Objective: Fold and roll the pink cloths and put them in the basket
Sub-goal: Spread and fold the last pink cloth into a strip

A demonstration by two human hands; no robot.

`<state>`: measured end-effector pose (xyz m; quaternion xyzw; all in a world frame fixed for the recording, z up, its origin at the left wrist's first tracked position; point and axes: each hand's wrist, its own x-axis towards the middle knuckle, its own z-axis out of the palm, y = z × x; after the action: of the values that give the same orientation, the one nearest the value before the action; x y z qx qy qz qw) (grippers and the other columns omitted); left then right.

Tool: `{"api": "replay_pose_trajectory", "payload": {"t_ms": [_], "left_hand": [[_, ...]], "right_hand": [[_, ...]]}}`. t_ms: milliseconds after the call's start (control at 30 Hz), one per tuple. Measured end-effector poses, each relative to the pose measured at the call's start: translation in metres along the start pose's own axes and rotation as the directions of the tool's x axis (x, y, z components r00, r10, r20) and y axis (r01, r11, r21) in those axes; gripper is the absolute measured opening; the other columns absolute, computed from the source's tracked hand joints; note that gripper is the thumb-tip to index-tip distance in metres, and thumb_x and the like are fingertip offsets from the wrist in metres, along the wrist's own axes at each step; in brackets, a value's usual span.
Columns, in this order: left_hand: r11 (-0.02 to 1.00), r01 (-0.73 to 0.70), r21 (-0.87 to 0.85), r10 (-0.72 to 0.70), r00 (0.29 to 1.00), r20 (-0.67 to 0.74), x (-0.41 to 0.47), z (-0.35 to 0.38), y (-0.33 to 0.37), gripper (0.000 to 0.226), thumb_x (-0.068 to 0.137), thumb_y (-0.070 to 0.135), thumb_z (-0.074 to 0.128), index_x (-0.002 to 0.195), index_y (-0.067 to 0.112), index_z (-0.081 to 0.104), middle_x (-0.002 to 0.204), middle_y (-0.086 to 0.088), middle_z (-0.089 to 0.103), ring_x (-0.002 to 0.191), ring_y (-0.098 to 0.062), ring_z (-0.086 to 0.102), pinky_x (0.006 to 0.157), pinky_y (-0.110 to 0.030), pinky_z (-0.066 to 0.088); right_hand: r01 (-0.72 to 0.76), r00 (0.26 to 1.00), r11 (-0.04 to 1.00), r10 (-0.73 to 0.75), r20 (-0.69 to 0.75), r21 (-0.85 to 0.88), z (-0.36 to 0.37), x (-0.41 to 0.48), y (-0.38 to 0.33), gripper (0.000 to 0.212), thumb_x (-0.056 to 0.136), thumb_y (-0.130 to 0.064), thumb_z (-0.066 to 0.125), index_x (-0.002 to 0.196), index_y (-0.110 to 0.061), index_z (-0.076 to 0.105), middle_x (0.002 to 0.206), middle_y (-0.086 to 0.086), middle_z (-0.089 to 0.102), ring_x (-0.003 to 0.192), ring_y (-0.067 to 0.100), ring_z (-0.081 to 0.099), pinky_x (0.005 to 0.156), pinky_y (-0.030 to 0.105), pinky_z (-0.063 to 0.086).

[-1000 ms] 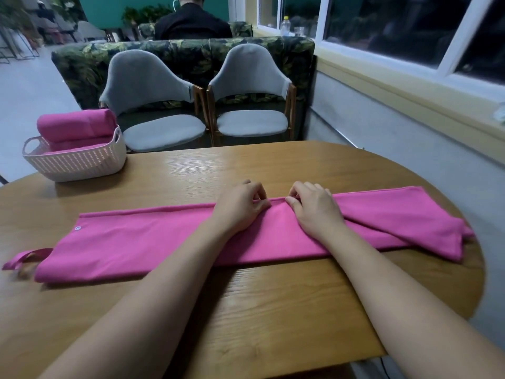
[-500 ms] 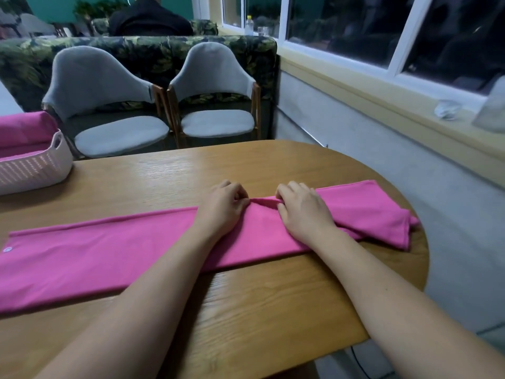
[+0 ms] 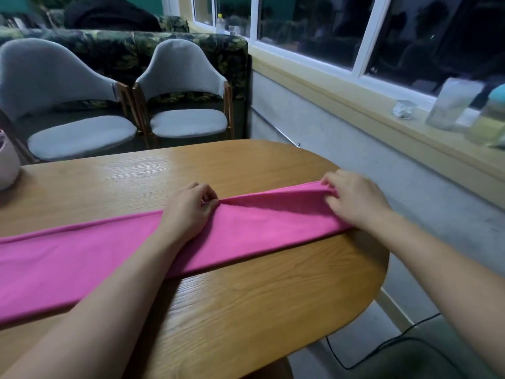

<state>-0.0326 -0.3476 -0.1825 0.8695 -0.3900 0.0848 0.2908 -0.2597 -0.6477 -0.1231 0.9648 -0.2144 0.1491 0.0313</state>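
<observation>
Pink cloth (image 3: 259,231) lies in a long folded strip across the wooden counter (image 3: 246,310), from the left edge to the round right end. Our left hand (image 3: 188,212) rests on the middle of it. Its fingers (image 3: 209,198) curl together and pinch the far edge of the cloth. Our right hand (image 3: 352,201) is near the right end, and it pinches the far edge there too. We see a bit of the basket (image 3: 8,165) at the counter's far left edge.

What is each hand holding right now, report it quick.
Left hand: pinches the pink cloth at its far edge.
Right hand: pinches the same cloth near its end.
</observation>
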Motion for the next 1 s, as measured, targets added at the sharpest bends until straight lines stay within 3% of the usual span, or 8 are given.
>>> {"api": "replay_pose_trajectory", "payload": {"t_ms": [133,233,367,500,767,867,1000], "left_hand": [[1.000,-0.003,-0.008,0.003,1.000,-0.008,-0.001,-0.001,0.001,0.004,0.093,0.032,0.075,0.093,0.030,0.071,0.091,0.007,0.058,0.083,-0.020,0.062,0.079,-0.040,0.053],[1.000,-0.008,-0.012,0.008,1.000,-0.017,-0.002,-0.002,0.002,0.005,0.093,0.031,0.075,0.093,0.030,0.071,0.091,0.008,0.058,0.082,-0.018,0.062,0.078,-0.040,0.053],[1.000,-0.010,-0.023,0.010,1.000,-0.016,-0.003,-0.002,0.001,0.005,0.092,0.030,0.075,0.093,0.030,0.071,0.091,0.008,0.059,0.082,-0.018,0.062,0.078,-0.040,0.054],[1.000,-0.008,-0.028,0.008,1.000,-0.015,-0.003,-0.002,0.001,0.005,0.093,0.030,0.075,0.094,0.029,0.071,0.091,0.009,0.059,0.081,-0.017,0.062,0.079,-0.041,0.054],[0.999,-0.011,-0.041,0.010,0.999,-0.033,-0.005,-0.002,0.003,0.005,0.092,0.030,0.076,0.094,0.028,0.071,0.088,0.009,0.058,0.077,-0.017,0.064,0.078,-0.042,0.055],[0.998,-0.022,-0.054,0.020,0.999,-0.038,-0.006,-0.003,0.002,0.006,0.092,0.029,0.076,0.094,0.028,0.071,0.090,0.009,0.060,0.078,-0.016,0.065,0.078,-0.041,0.056],[0.996,-0.057,0.069,0.063,0.994,-0.091,-0.007,-0.004,0.005,0.012,0.089,0.025,0.079,0.097,0.030,0.071,0.098,0.005,0.062,0.098,-0.026,0.060,0.084,-0.045,0.050]], "right_hand": [[-0.209,0.974,0.977,0.203,-0.104,-0.049,-0.002,0.027,0.025,0.030,0.098,-0.034,0.062,0.120,-0.014,0.062,0.115,0.015,0.066,0.106,0.039,0.062,0.091,0.048,0.050],[-0.221,0.973,0.974,0.217,-0.075,-0.054,0.008,0.026,0.020,0.036,0.097,-0.032,0.064,0.128,-0.013,0.059,0.121,0.016,0.061,0.113,0.040,0.058,0.097,0.050,0.048],[-0.118,0.993,0.992,0.118,0.005,0.043,0.022,0.014,-0.012,0.039,0.099,-0.039,0.057,0.132,-0.018,0.060,0.127,0.009,0.061,0.118,0.034,0.058,0.104,0.048,0.047],[0.063,0.996,0.978,-0.075,0.053,0.198,0.032,0.010,-0.057,0.043,0.104,-0.045,0.052,0.138,-0.019,0.060,0.137,0.002,0.060,0.127,0.024,0.055,0.112,0.047,0.044],[0.357,0.904,0.878,-0.411,0.118,0.320,0.040,-0.007,-0.162,0.061,0.109,-0.053,0.033,0.159,-0.020,0.044,0.168,0.000,0.036,0.157,0.017,0.028,0.127,0.043,0.023],[0.375,0.867,0.866,-0.454,0.205,0.329,0.043,-0.021,-0.172,0.064,0.111,-0.056,0.027,0.167,-0.024,0.025,0.175,-0.006,0.016,0.161,0.011,0.008,0.131,0.038,0.007],[0.342,0.862,0.885,-0.429,0.269,0.317,0.043,-0.020,-0.149,0.070,0.108,-0.065,0.022,0.169,-0.031,0.012,0.175,-0.014,0.001,0.160,0.003,-0.003,0.130,0.034,-0.003]]}}
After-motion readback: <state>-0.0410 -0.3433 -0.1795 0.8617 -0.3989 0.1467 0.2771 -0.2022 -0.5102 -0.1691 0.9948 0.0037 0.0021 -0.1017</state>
